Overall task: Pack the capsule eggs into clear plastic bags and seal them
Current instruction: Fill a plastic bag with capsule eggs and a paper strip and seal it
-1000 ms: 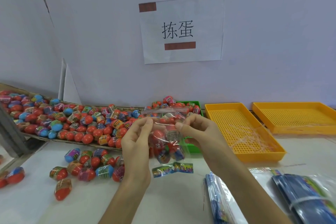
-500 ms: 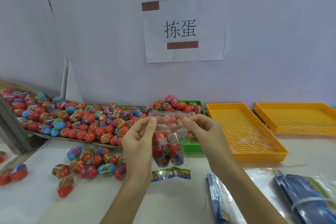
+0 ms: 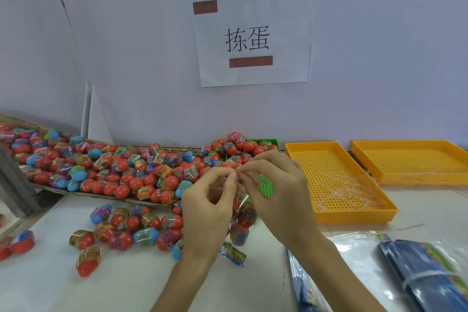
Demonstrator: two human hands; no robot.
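Both hands meet above the surface (image 3: 141, 284): the left hand (image 3: 207, 213) and right hand (image 3: 278, 195) pinch the top edge of a clear bag (image 3: 244, 220) between thumbs and fingertips. The bag hangs between them, stuffed with red and blue capsule eggs.

We're looking at a packing workstation: heaped capsule eggs (image 3: 121, 167), yellow sorting trays (image 3: 339, 180), a taped wall sign (image 3: 253, 38).

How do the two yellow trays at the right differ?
The near yellow tray lies wholly in view and holds a loose tangle of thin pale strips; the far yellow tray is cut off by the frame edge, and only a few strips reach its near rim. Both are shallow, perforated, and hold no eggs.
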